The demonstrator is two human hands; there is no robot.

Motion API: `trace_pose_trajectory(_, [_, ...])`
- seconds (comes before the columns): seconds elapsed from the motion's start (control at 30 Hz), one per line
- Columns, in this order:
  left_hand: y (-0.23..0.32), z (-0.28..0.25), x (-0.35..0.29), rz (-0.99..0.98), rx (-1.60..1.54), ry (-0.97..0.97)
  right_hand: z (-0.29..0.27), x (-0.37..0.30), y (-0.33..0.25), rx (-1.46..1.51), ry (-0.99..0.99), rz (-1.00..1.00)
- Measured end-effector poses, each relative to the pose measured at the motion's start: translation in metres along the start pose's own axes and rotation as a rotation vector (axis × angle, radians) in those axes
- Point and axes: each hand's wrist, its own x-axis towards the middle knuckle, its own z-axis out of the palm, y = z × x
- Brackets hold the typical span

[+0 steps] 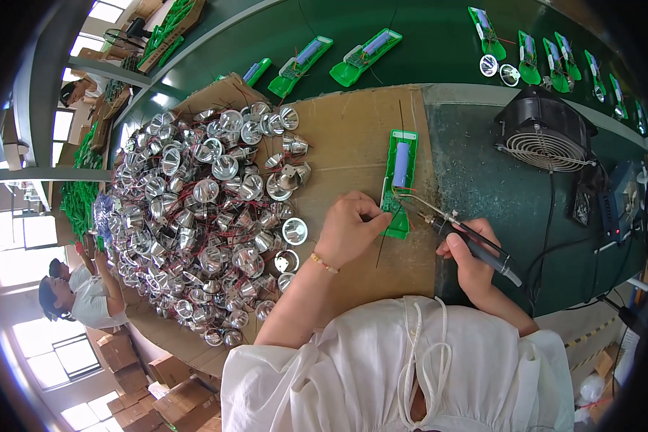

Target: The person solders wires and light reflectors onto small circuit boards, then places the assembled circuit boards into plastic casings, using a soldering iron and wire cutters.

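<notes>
Green plastic forms the open casing lying at the centre of the frame, with a lilac battery cell in its upper half and wires and a small board near its lower end. We judge it light and stiff, its shell probably smooth enough to slide, while the thin wires and solder joints look fragile; we would take hold by the long side walls, clear of the board. At the casing's lower left edge, the left hand has its thumb and finger pinched nearly together, but we cannot tell whether they grip a wire or only steady the shell. Our right hand curls its fingers closed around the dark handle of a soldering iron, its tip end pointing at the board.

Beneath lies a worn cardboard sheet on the dark green table. A heap of silvery reflector cups fills the left; a black fan stands at upper right. More green casings line the top. Beyond, we see co-workers at far left and cartons at lower left.
</notes>
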Motion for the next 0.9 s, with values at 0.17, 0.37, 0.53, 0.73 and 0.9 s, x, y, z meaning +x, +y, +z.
trace_pose_trajectory(0.17, [0.003,-0.001,0.001,-0.004,0.025,-0.007,-0.004,0.000,-0.005,-0.016,-0.036,-0.015])
trace_pose_trajectory(0.37, [0.004,-0.004,-0.005,-0.012,-0.053,0.082,-0.025,-0.004,-0.008,-0.002,0.026,-0.099])
trace_pose_trajectory(0.53, [-0.001,-0.005,-0.003,0.128,0.323,0.059,-0.044,0.000,0.001,0.043,0.123,-0.118])
trace_pose_trajectory(0.73, [0.032,0.005,0.106,0.198,0.533,0.155,-0.047,0.004,0.004,-0.056,0.148,-0.050])
trace_pose_trajectory(0.9, [0.068,-0.006,0.212,0.466,0.210,0.584,-0.042,0.004,0.010,-0.014,0.146,-0.015])
